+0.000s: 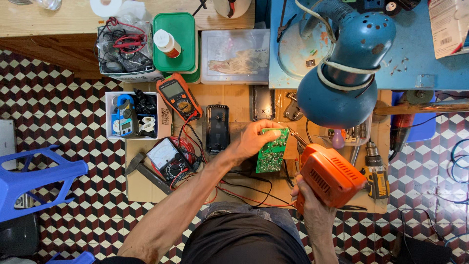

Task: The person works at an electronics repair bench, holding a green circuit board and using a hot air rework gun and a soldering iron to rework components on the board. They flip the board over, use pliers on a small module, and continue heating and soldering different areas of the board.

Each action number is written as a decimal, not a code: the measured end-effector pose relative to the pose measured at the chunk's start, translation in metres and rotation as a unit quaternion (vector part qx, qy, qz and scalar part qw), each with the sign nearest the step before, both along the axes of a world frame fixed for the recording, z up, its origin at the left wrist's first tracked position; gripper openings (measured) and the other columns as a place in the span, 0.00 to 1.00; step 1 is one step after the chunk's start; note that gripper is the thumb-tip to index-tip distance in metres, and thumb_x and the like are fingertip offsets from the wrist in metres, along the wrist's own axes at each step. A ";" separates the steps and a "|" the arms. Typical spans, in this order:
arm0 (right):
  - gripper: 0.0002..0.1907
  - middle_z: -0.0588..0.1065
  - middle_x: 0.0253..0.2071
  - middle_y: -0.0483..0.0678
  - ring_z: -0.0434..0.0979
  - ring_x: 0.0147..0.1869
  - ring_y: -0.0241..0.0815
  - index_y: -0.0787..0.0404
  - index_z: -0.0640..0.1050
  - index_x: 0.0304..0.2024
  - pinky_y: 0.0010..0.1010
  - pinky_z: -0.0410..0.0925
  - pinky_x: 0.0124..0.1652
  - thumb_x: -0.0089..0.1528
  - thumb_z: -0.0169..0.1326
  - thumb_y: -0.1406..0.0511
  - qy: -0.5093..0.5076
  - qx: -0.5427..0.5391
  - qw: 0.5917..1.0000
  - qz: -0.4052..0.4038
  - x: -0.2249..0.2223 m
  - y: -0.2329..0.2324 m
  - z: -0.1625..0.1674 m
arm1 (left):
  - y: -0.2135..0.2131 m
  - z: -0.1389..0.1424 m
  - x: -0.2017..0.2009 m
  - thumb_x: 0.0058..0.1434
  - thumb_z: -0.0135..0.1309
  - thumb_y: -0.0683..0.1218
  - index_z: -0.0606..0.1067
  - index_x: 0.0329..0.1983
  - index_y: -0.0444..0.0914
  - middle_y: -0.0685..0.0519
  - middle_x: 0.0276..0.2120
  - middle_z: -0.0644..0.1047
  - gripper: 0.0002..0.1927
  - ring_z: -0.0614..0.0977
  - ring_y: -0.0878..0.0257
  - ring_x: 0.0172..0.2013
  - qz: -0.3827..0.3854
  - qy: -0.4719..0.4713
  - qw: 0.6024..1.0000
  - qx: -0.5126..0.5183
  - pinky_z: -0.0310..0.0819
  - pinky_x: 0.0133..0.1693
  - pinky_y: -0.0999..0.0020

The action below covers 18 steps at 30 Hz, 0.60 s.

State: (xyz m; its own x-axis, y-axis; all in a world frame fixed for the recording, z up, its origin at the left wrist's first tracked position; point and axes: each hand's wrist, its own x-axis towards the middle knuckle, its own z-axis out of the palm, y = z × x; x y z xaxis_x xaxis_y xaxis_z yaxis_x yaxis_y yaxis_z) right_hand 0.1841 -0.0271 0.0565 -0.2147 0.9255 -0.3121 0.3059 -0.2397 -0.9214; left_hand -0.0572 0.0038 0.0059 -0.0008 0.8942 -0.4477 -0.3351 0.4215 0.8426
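Hands gripping a circuit board and an orange casing over a cluttered work mat.

Left hand (251, 139) is pinching the green circuit board (272, 151); right hand (308, 200) is clasping the orange casing (330, 176) just beside it. Multimeters (178, 98) are lying left, a blue lamp (342, 73) is hanging above.

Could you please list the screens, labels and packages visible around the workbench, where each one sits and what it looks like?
Orange multimeter: behind the left hand, grey rectangular screen.
Analog meter: left of the forearm, white dial face, black body.
Blue clamp meter: in the white box, small screen.
White bottle: on the green container, red label.
Printed card package: top right, white and red.
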 end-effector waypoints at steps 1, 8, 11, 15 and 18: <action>0.10 0.78 0.32 0.45 0.80 0.35 0.34 0.64 0.79 0.46 0.30 0.75 0.38 0.64 0.56 0.67 0.008 0.005 1.000 -0.016 0.003 -0.002 0.003 | -0.007 0.011 0.008 0.66 0.55 0.50 0.77 0.56 0.35 0.49 0.45 0.82 0.19 0.82 0.63 0.44 -0.010 0.068 0.997 0.015 0.78 0.47 0.67; 0.09 0.78 0.36 0.49 0.79 0.35 0.38 0.68 0.77 0.44 0.32 0.74 0.39 0.67 0.52 0.67 -0.040 0.010 0.998 -0.052 0.032 -0.006 0.010 | -0.030 0.073 0.030 0.67 0.56 0.47 0.78 0.50 0.39 0.41 0.61 0.77 0.11 0.79 0.49 0.61 0.009 0.280 0.939 0.198 0.73 0.61 0.57; 0.11 0.76 0.44 0.53 0.79 0.41 0.36 0.66 0.78 0.49 0.30 0.72 0.47 0.70 0.46 0.68 -0.131 0.230 0.958 0.109 0.043 -0.009 0.012 | -0.032 0.079 0.028 0.66 0.57 0.45 0.77 0.50 0.38 0.42 0.61 0.76 0.11 0.77 0.49 0.63 -0.003 0.291 0.933 0.211 0.72 0.61 0.58; 0.13 0.75 0.33 0.53 0.77 0.36 0.41 0.71 0.75 0.52 0.32 0.70 0.40 0.68 0.49 0.68 0.000 -0.015 0.997 -0.081 0.041 -0.013 0.007 | -0.035 0.077 0.031 0.65 0.57 0.43 0.77 0.51 0.38 0.43 0.63 0.75 0.12 0.77 0.50 0.63 -0.007 0.300 0.924 0.238 0.73 0.62 0.58; 0.14 0.76 0.33 0.52 0.78 0.36 0.41 0.73 0.75 0.51 0.32 0.72 0.41 0.69 0.49 0.67 -0.005 0.031 0.999 -0.040 0.040 -0.012 0.008 | -0.038 0.072 0.035 0.66 0.57 0.43 0.76 0.52 0.39 0.44 0.63 0.75 0.12 0.77 0.50 0.62 -0.015 0.299 0.922 0.247 0.74 0.62 0.57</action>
State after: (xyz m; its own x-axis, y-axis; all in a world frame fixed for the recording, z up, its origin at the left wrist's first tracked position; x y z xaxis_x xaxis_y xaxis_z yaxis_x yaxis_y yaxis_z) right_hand 0.2244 -0.0391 0.0640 -0.1367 0.9570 -0.2557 0.2981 -0.2065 -0.9320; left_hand -0.0223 -0.0342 0.0781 -0.0876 0.9924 0.0861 0.2561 -0.0611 0.9647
